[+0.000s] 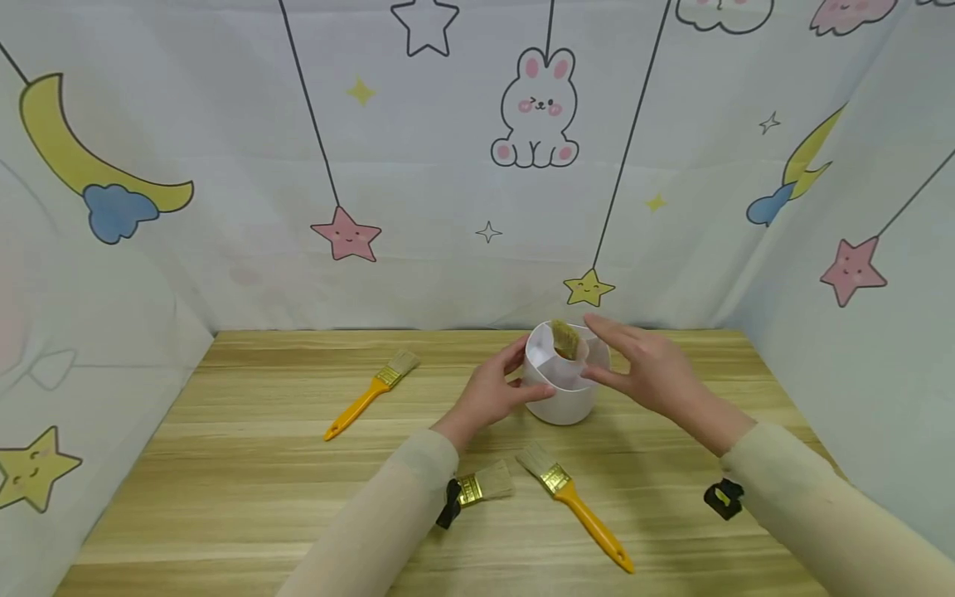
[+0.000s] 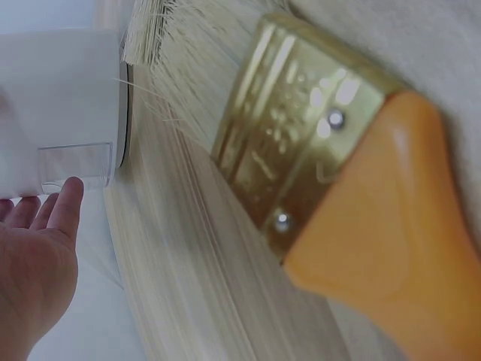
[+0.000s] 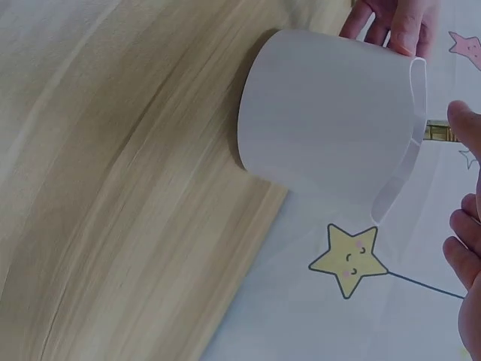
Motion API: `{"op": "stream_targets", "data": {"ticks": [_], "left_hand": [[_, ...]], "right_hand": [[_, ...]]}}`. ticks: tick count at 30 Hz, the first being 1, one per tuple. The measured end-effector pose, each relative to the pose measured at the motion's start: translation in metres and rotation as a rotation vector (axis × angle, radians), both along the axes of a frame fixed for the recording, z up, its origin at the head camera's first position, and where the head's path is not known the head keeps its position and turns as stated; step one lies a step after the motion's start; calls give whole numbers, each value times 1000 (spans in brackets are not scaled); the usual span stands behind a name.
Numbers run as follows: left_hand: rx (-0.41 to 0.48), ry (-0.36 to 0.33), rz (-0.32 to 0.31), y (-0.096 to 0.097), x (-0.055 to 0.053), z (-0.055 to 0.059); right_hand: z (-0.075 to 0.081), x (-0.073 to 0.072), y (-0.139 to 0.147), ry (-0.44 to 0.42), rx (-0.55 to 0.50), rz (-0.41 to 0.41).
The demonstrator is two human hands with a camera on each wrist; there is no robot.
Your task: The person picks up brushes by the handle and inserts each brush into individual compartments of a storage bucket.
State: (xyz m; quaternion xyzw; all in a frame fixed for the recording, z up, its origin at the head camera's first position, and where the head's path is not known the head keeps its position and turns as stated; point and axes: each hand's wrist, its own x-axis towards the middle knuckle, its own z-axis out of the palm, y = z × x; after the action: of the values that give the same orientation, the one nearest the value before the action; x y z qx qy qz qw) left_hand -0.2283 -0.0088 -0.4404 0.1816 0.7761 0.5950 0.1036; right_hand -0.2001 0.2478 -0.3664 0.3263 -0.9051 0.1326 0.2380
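Observation:
A white round holder with inner compartments (image 1: 563, 406) stands near the table's back edge. My left hand (image 1: 492, 390) grips its left side, thumb in front and fingers behind. Inside the holder a paintbrush (image 1: 567, 340) stands bristles up, its handle hidden by the wall. To the right of the rim is my right hand (image 1: 656, 369), thumb and fingers spread apart near the brush. In the right wrist view, a fingertip (image 3: 460, 113) shows close to the brush's gold ferrule (image 3: 437, 131); whether they touch I cannot tell.
Three more paintbrushes lie on the wooden table (image 1: 246, 497): one at the left (image 1: 373, 393), one near the middle (image 1: 574, 502), and one partly under my left forearm (image 1: 485, 483), large in the left wrist view. A patterned white curtain (image 1: 448, 182) stands behind.

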Motion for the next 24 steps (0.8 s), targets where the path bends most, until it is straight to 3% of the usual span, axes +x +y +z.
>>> {"op": "stream_targets", "data": {"ticks": [12,24], "left_hand": [[-10,-1,5,1,-3,-3],[-1,-6,-7,0,-6,-2]], "right_hand": [[-5,21,6,97,31,99],[-28,53,-1,106,-28,197]]}}
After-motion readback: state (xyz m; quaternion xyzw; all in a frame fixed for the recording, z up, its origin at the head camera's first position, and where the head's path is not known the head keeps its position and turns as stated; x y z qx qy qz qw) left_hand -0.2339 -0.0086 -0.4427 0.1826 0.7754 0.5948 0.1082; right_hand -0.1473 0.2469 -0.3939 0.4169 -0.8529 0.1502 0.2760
